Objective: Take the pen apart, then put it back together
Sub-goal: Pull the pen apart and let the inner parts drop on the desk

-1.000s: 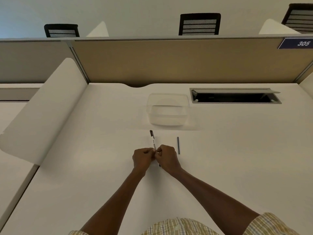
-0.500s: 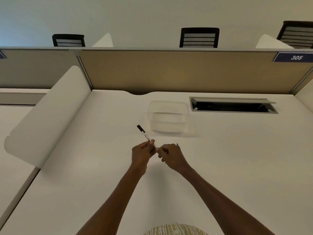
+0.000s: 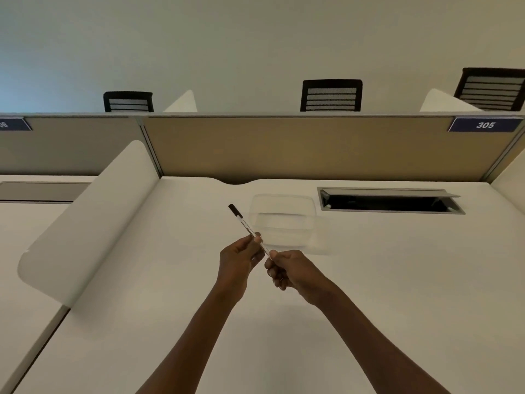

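Pen (image 3: 246, 224) held clear of the bench (image 3: 397, 280), slanting up and away to the left, black end farthest out. Left hand (image 3: 240, 258) pinched closed around mid-barrel, likely to steady it; right hand (image 3: 292, 270) closed on the near end, probably to twist or pull that part along the axis. Raised, presumably, for free turning. Clear container (image 3: 284, 220) just beyond, perhaps for loose parts.
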Demonstrator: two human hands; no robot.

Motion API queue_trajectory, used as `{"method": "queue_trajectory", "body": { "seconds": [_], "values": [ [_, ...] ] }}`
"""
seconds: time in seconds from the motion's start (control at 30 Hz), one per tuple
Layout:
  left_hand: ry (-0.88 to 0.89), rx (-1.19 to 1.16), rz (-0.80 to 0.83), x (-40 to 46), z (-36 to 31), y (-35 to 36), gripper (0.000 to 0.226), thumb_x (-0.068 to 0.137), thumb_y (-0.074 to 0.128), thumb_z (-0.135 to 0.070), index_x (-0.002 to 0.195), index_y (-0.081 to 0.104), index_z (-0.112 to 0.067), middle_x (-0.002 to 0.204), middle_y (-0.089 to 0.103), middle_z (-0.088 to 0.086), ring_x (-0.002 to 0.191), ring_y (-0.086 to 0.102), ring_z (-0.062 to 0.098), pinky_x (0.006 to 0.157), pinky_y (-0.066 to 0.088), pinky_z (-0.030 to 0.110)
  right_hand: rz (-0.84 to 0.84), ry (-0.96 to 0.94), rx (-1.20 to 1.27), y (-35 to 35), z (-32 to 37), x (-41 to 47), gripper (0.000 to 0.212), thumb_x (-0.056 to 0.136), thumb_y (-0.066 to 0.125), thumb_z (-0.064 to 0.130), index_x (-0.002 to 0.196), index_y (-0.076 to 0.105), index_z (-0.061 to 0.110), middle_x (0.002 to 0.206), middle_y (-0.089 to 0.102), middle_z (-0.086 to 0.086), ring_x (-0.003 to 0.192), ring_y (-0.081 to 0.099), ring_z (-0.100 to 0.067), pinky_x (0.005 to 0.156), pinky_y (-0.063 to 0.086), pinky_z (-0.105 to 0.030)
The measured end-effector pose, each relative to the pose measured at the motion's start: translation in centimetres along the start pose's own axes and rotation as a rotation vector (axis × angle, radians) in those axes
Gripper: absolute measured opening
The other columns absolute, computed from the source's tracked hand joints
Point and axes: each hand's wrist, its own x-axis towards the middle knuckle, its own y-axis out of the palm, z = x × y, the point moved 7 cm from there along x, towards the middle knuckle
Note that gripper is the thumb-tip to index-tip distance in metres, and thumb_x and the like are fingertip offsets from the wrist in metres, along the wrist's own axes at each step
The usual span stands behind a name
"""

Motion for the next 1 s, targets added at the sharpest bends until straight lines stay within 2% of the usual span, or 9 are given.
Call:
{"method": "queue_trajectory", "body": {
  "seconds": [0.13,0.33,0.43,0.57,0.67,0.77,0.83,0.9,1.0],
  "values": [
    [-0.047,-0.004,0.016,0.0,-0.3,0.5,0.017,0.094,0.062,-0.019,0.106,0.072,-0.011,0.104,0.076,0.009,0.102,0.072,0.021,0.077,0.058,0.024,0.035,-0.025,0.031,0.6,1.3,-0.2,0.039,0.100,0.045,0.040,0.081,0.066,0.013,0.068,0.060,-0.004,0.055,0.054,-0.015,0.051,0.042,-0.024],
    [-0.109,-0.088,0.177,0.2,-1.4,1.9,0.025,0.098,0.053,-0.019,0.118,0.064,-0.009,0.114,0.073,0.012,0.107,0.070,0.024,0.074,0.059,0.032,0.292,0.100,0.275,1.2,2.7,-1.0,0.037,0.101,0.046,0.035,0.105,0.067,0.005,0.093,0.068,-0.012,0.068,0.061,-0.017,0.055,0.048,-0.023],
    [-0.106,-0.158,0.202,0.2,-1.9,2.2,0.023,0.097,0.053,-0.018,0.113,0.067,-0.009,0.111,0.073,0.011,0.107,0.070,0.024,0.075,0.060,0.032,0.302,0.118,0.219,1.1,3.6,-1.2,0.036,0.102,0.044,0.035,0.097,0.068,0.008,0.086,0.069,-0.010,0.063,0.059,-0.014,0.054,0.047,-0.021],
    [0.010,-0.243,0.066,0.3,-2.8,2.1,0.019,0.095,0.054,-0.011,0.105,0.069,-0.005,0.095,0.075,0.009,0.098,0.072,0.024,0.078,0.059,0.029,0.060,0.048,-0.035,0.4,5.3,-0.5,0.036,0.102,0.044,0.034,0.075,0.059,0.015,0.059,0.056,0.002,0.048,0.046,-0.006,0.047,0.037,-0.016],
    [0.088,-0.266,-0.029,-0.1,-3.4,2.4,0.017,0.095,0.054,-0.010,0.101,0.070,-0.006,0.088,0.075,0.007,0.090,0.072,0.021,0.082,0.060,0.031,-0.123,-0.022,-0.179,0.1,6.7,-0.2,0.035,0.101,0.045,0.022,0.069,0.058,0.015,0.051,0.054,0.008,0.047,0.044,-0.006,0.047,0.037,-0.016],
    [0.119,-0.307,-0.114,-0.6,-3.9,2.8,0.016,0.094,0.056,-0.009,0.103,0.069,-0.005,0.084,0.075,0.005,0.088,0.072,0.020,0.087,0.059,0.032,-0.323,-0.174,-0.656,-0.2,8.7,-0.4,0.031,0.095,0.048,0.014,0.067,0.061,0.018,0.066,0.064,0.000,0.060,0.055,-0.015,0.059,0.045,-0.028],
    [0.116,-0.351,-0.160,-0.8,-4.1,3.0,0.014,0.094,0.057,-0.008,0.102,0.069,-0.005,0.083,0.075,0.005,0.087,0.072,0.020,0.086,0.058,0.032,-0.459,-0.295,-0.968,0.4,9.7,-0.9,0.022,0.094,0.051,0.014,0.080,0.067,0.017,0.078,0.071,-0.004,0.071,0.063,-0.019,0.066,0.047,-0.029],
    [0.093,-0.384,-0.189,-0.9,-4.1,3.4,0.014,0.094,0.059,-0.010,0.102,0.069,-0.006,0.087,0.076,0.005,0.089,0.073,0.021,0.085,0.059,0.033,-0.574,-0.419,-1.099,0.9,10.2,-1.8,0.017,0.097,0.052,0.017,0.094,0.068,0.013,0.084,0.073,-0.004,0.074,0.065,-0.019,0.067,0.048,-0.027],
    [0.058,-0.395,-0.180,-0.9,-4.1,3.9,0.017,0.094,0.058,-0.012,0.106,0.069,-0.005,0.093,0.076,0.008,0.093,0.073,0.022,0.084,0.059,0.033,-0.638,-0.483,-1.144,0.8,10.3,-2.4,0.021,0.100,0.047,0.020,0.098,0.066,0.011,0.085,0.071,-0.005,0.073,0.064,-0.019,0.067,0.051,-0.028]
  ]
}}
